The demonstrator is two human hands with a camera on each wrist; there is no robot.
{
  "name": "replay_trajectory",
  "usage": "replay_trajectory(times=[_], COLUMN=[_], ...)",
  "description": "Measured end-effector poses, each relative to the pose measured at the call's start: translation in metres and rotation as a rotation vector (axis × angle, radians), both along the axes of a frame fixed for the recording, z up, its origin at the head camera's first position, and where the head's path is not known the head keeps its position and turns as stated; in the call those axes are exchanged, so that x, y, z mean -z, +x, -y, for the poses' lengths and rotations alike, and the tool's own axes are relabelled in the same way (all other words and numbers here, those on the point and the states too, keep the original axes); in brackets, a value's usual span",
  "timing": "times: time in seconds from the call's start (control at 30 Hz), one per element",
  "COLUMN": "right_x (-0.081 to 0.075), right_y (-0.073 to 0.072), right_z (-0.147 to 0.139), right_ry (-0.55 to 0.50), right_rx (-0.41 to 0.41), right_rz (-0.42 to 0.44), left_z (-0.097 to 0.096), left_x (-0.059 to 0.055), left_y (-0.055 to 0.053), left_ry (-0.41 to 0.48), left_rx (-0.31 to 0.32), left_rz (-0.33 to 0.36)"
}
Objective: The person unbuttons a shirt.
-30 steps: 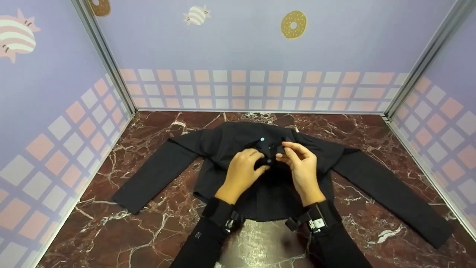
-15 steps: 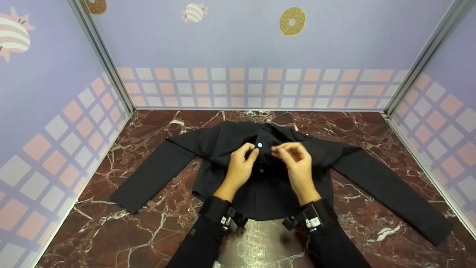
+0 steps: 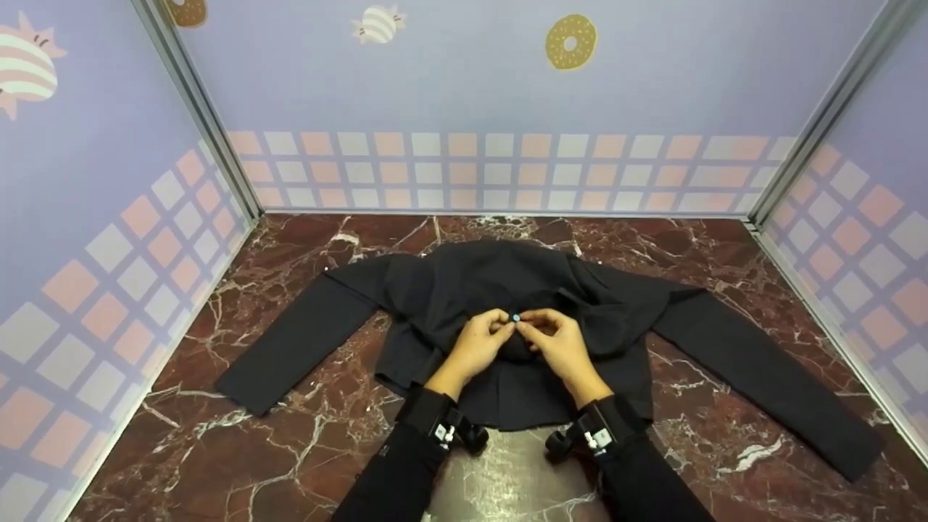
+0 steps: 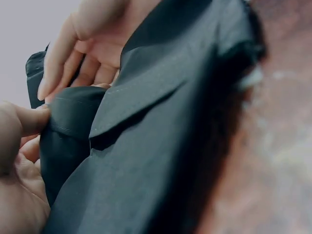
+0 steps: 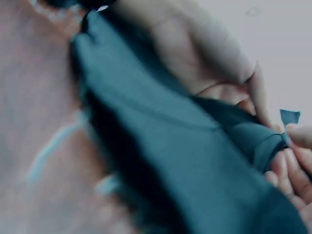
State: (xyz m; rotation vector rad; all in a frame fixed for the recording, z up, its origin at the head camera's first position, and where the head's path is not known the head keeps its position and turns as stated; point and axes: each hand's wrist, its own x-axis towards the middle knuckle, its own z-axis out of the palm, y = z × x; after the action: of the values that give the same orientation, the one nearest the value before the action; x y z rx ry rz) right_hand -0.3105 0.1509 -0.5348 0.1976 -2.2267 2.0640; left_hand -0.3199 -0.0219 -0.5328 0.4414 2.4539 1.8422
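A black long-sleeved shirt (image 3: 500, 268) lies spread on the table, its sleeves stretched out to both sides. Over its middle, my left hand (image 3: 478, 344) pinches the front edge of the fabric between thumb and fingers. My right hand (image 3: 562, 346) pinches the cloth right beside it, the fingertips of both hands almost meeting. A small pale-blue button (image 3: 515, 317) shows between them. In the left wrist view, a raised fold of the shirt (image 4: 73, 114) is held at the thumb tip. The right wrist view shows the cloth (image 5: 258, 141) lifted between both hands' fingers.
The table (image 3: 304, 449) is glossy dark-red marble with white veins. Lilac wall panels (image 3: 464, 87) with checks and sweets stand at the back and both sides. A black wrist camera strap (image 3: 428, 417) sits on each wrist.
Both hands have come closer together and moved slightly toward the body. The right hand, earlier apart from the left, now pinches the cloth by the button. The raised collar area has sunk flatter.
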Motion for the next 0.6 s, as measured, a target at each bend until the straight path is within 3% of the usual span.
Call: replay_trajectory(times=[0.2,0.33,0.5,0.6], right_x=[0.006,0.005,-0.018,-0.029], right_y=[-0.002,0.000,0.012,0.019], right_z=[0.000,-0.003,-0.001,0.002], right_ry=[0.015,0.003,0.022,0.043], right_rx=[0.013,-0.005,-0.050,-0.073], right_rz=[0.018,0.054,0.089,0.067], left_z=[0.001,0.001,0.002,0.002], left_x=[0.002,0.004,0.005,0.005], left_y=[0.001,0.001,0.000,-0.001], left_ry=[-0.043,-0.027,0.092,0.180], left_rx=[0.058,0.094,0.026,-0.022], left_rz=[-0.041,-0.038,-0.017,-0.010])
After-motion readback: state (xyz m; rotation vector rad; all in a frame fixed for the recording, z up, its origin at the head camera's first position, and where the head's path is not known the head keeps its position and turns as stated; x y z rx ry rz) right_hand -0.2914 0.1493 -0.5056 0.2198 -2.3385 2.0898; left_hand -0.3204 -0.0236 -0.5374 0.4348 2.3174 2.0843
